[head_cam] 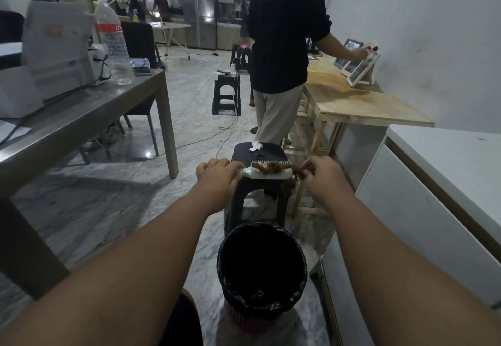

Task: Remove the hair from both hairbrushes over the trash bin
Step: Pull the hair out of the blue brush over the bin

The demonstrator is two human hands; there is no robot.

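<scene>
My left hand (219,176) grips the handle of a pale green hairbrush (273,174), held level with its bristles up. Brown curly hair (282,170) is tangled across the bristles and hangs off the brush's right end. My right hand (321,173) pinches that hanging clump at the brush's tip. The trash bin (261,301), pink with a black bag liner, stands on the floor below and nearer to me than the brush. Only one hairbrush is in view.
A black plastic stool (244,155) with a crumpled white tissue (255,146) stands just behind the brush. A person in a dark top stands beyond it at a wooden table (366,107). A grey table (81,117) is at left, white cabinets (433,172) at right.
</scene>
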